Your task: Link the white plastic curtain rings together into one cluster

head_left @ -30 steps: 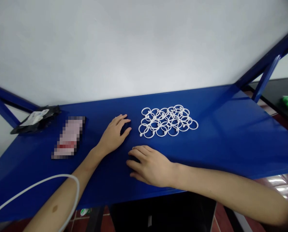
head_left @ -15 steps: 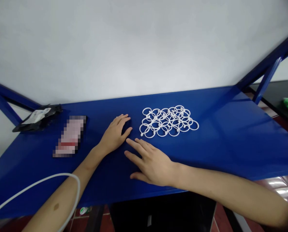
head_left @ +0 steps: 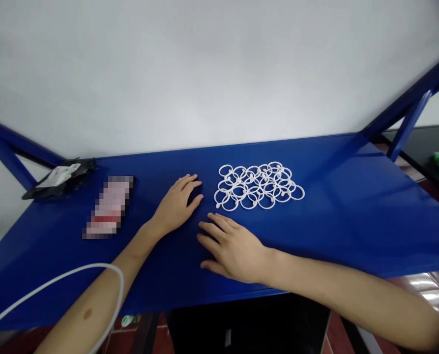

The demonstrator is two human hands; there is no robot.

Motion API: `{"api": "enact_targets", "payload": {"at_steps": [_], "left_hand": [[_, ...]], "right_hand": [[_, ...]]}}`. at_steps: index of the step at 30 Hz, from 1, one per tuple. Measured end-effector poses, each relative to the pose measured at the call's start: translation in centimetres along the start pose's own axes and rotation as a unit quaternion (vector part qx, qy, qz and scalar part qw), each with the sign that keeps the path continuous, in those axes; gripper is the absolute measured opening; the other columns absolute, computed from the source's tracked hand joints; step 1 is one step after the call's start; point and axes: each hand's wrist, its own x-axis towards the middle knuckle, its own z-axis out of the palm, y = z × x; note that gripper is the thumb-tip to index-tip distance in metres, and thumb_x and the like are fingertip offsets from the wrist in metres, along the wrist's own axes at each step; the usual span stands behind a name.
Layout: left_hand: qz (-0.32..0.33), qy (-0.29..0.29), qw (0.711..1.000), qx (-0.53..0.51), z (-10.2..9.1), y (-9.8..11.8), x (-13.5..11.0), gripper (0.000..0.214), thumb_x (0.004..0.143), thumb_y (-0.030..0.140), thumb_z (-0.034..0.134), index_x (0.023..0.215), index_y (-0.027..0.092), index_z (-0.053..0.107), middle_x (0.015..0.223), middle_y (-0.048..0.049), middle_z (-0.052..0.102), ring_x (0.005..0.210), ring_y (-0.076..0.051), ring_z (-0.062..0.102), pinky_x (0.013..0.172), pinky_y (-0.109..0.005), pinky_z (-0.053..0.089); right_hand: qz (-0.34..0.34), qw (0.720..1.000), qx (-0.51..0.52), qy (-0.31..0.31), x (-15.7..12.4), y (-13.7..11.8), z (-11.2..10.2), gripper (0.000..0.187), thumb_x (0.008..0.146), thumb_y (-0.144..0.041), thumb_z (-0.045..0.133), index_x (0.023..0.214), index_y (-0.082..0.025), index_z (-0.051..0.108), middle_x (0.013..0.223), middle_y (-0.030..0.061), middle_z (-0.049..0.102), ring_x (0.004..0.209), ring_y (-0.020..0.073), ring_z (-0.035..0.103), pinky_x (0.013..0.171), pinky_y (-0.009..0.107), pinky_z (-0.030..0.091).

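Note:
My left hand (head_left: 176,204) lies flat on the blue table (head_left: 352,211), fingers stretched out and holding nothing, just left of a cluster of several linked white plastic rings (head_left: 258,186). My right hand (head_left: 233,248) rests palm down in front of it, fingers spread and pointing left, empty, a short way below the rings' near-left edge. Neither hand touches the rings.
A blurred flat pack (head_left: 108,206) lies left of my left hand. A black bag with a white label (head_left: 59,178) sits at the far left edge. A white cable (head_left: 57,282) loops over my left forearm. Blue frame struts (head_left: 407,105) rise at the right; a white wall stands behind.
My right hand uncurled its fingers, slid a little up and right toward the rings, and now lies flatter. My left hand stayed in place. The rings have not moved.

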Motion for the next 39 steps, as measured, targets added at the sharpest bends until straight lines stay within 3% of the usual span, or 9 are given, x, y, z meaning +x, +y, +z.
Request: {"api": "enact_targets", "payload": {"at_steps": [14,21,25,29,32,36,39], "left_hand": [[0.015,-0.002,1.0,0.013,-0.2,0.2,-0.1,0.036,0.098,0.034,0.048,0.128,0.016,0.06,0.144,-0.0127,0.056,0.138,-0.029,0.047,0.118,-0.052,0.036],[0.094,0.021,0.995,-0.024,-0.2,1.5,-0.1,0.026,0.1,0.027,0.049,0.119,0.018,0.065,0.122,-0.0086,0.068,0.116,-0.024,0.058,0.105,-0.045,0.047],[0.156,0.013,0.987,-0.025,0.1,2.2,-0.2,0.031,0.102,0.018,0.042,0.122,0.023,0.066,0.113,-0.0064,0.067,0.104,-0.021,0.058,0.095,-0.04,0.049],[0.162,0.006,0.987,-0.008,0.2,2.5,-0.3,0.027,0.101,0.02,0.046,0.114,0.022,0.069,0.108,-0.0075,0.064,0.096,-0.021,0.054,0.089,-0.039,0.049],[0.149,0.014,0.988,-0.031,-0.2,2.6,-0.3,0.021,0.101,0.024,0.048,0.1,0.019,0.069,0.102,-0.0072,0.062,0.093,-0.021,0.053,0.087,-0.038,0.049],[0.128,0.018,0.984,-0.122,-1.8,3.0,-0.5,0.015,0.1,0.023,0.05,0.095,0.019,0.063,0.103,-0.0055,0.063,0.098,-0.019,0.054,0.091,-0.036,0.046],[0.074,-0.007,0.971,-0.229,-3.0,3.6,-0.7,0.012,0.1,0.027,0.051,0.096,0.02,0.06,0.095,-0.0023,0.064,0.09,-0.016,0.058,0.084,-0.032,0.046]], "right_hand": [[-0.005,1.0,0.008,-0.003,0.1,0.3,-0.2,0.051,0.099,-0.049,0.053,0.132,-0.011,0.06,0.144,0.0149,0.055,0.139,0.0359,0.044,0.115,0.048,0.038],[-0.007,1.0,0.01,-0.008,0.2,0.3,-0.2,0.05,0.098,-0.049,0.053,0.131,-0.012,0.06,0.142,0.0144,0.056,0.137,0.0348,0.044,0.115,0.047,0.038],[-0.012,1.0,0.013,-0.003,0.2,0.4,-0.2,0.048,0.098,-0.048,0.055,0.128,-0.012,0.061,0.138,0.0149,0.057,0.135,0.0338,0.045,0.114,0.047,0.039],[-0.022,1.0,0.019,0.01,0.3,0.5,-0.3,0.045,0.096,-0.046,0.059,0.124,-0.012,0.062,0.133,0.0152,0.06,0.133,0.032,0.046,0.113,0.046,0.039],[-0.031,0.999,0.029,0.024,0.3,0.8,-0.3,0.036,0.097,-0.041,0.059,0.117,-0.013,0.065,0.123,0.0136,0.064,0.121,0.0288,0.054,0.103,0.044,0.047],[-0.019,0.992,0.057,0.111,0.3,1.2,-1.1,0.024,0.099,-0.031,0.054,0.111,-0.014,0.066,0.108,0.0108,0.066,0.093,0.021,0.062,0.083,0.037,0.055],[0.026,0.972,0.069,0.222,0.3,1.7,-1.9,0.021,0.097,-0.026,0.055,0.113,-0.013,0.061,0.113,0.0139,0.063,0.099,0.0228,0.061,0.082,0.038,0.056]]}}
